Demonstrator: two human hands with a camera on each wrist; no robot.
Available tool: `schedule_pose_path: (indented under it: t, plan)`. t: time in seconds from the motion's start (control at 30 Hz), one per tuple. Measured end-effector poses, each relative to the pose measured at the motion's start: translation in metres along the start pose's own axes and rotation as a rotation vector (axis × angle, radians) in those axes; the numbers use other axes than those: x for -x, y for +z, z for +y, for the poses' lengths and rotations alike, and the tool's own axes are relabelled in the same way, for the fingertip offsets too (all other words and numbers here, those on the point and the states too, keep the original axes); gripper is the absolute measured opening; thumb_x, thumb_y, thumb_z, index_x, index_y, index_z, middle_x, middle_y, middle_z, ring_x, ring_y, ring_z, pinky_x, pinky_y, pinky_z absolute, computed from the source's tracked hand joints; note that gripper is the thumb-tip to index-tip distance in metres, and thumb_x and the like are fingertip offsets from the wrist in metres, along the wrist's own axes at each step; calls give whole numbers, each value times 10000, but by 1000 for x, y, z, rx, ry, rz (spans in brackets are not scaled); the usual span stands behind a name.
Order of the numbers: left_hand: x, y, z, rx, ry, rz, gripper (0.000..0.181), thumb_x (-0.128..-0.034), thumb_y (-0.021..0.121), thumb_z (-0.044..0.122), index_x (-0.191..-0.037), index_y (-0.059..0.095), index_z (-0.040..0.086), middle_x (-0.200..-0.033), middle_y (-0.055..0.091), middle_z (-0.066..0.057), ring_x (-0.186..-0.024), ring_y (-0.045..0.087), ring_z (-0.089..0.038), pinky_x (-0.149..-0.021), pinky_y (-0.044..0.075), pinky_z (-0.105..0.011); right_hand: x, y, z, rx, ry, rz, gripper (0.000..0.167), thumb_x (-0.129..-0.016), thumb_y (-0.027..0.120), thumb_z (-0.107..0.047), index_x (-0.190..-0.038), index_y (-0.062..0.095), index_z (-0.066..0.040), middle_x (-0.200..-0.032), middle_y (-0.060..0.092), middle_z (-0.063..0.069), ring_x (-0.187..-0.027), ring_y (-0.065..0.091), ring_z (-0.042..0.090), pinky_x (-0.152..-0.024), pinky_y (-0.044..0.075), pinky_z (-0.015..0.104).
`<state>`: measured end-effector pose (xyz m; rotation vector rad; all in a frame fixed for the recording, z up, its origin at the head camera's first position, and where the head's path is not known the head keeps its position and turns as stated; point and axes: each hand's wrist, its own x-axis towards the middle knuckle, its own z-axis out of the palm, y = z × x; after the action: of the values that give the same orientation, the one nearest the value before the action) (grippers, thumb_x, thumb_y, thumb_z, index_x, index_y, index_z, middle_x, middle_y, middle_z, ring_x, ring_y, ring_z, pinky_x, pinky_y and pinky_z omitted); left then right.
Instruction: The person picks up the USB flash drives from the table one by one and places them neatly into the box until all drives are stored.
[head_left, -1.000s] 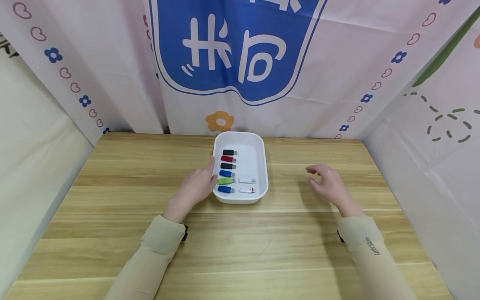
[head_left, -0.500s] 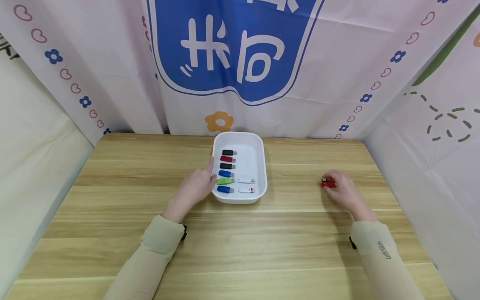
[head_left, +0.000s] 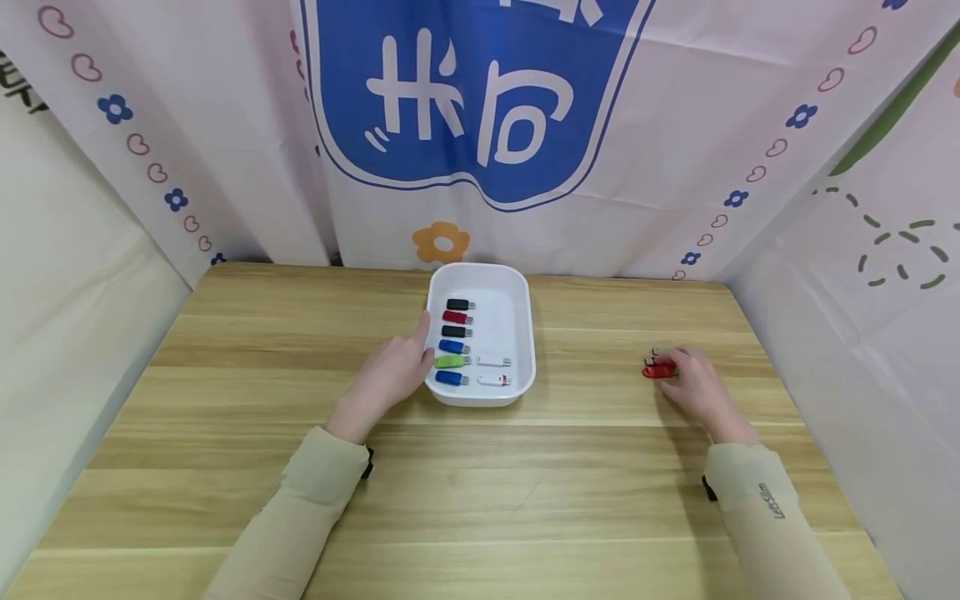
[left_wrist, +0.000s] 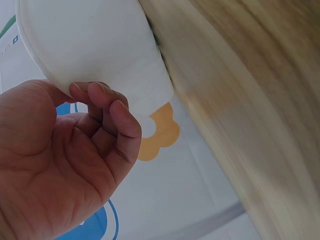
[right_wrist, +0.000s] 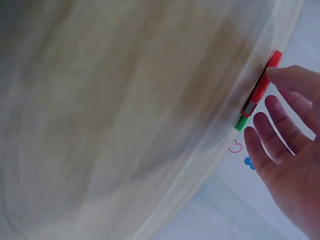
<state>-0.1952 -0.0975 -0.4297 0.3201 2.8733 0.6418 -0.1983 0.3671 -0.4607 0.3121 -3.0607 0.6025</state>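
Observation:
My left hand (head_left: 397, 371) grips the left rim of a white plastic tray (head_left: 522, 333); the left wrist view shows thumb and fingertips pinching the tray's edge (left_wrist: 35, 55). Inside lie several USB sticks in a left column, among them a green one (head_left: 450, 362) and a red one (head_left: 455, 317). Two white sticks, one of them lower (head_left: 492, 380), form a second column. On the table at right, my right hand (head_left: 697, 383) holds a red USB stick (right_wrist: 261, 90), thumb against its side, index fingertip hidden. A green object (right_wrist: 241, 123) shows just behind it, mostly covered.
The wooden table (head_left: 480, 500) runs back to a white curtain (head_left: 675, 167) with a blue print. White cloth walls (head_left: 862, 333) stand at both sides. The tray sits near the table's back edge.
My right hand has come down and slightly right onto the red USB stick, which has shifted a little; a bit of green now shows behind it. The left hand and tray stay put.

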Motion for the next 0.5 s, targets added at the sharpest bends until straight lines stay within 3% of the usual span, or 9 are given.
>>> schedule_pose_path:
  t: [0.27,0.5]
  plan:
    - [0,0,1,-2,7,3,684,-1045,504,242,-1596,157,34,-636,526,-56,-454,460,-161,-456,412,-248,-1,0,-1,41,-6,5,318,-821,649,122,-1138,660,98,-1218,563,352,-1150,532,520,-1001,442,637]
    - [1,1,0,-10,30,34,674,-1038,518,224,-1584,188,5,-612,519,-52,-441,450,-152,-437,386,-239,-3,0,-4,38,-4,14,248,-847,694,89,-1091,712,49,-1158,605,316,-1078,581,478,-913,505,597]
